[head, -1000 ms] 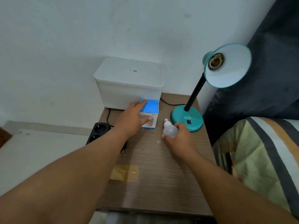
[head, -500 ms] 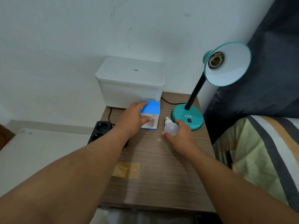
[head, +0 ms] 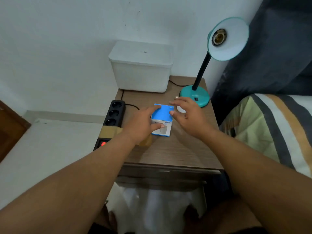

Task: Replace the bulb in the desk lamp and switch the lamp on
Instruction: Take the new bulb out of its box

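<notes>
Both hands have come to the blue box, and the old bulb now lies alone on the table.

Right hand has let go of the old bulb, which peeks out at 1 o'clock from the box, beside the lamp base. Its fingers are spread and hold nothing, close to the blue box. Left hand pinches the box from its 9 o'clock side, thumb on the front. Up at 1 o'clock, the lamp socket has no bulb in it. So the old bulb is out. I think what is left is opening the box, screwing in the new bulb and pressing the switch.
</notes>
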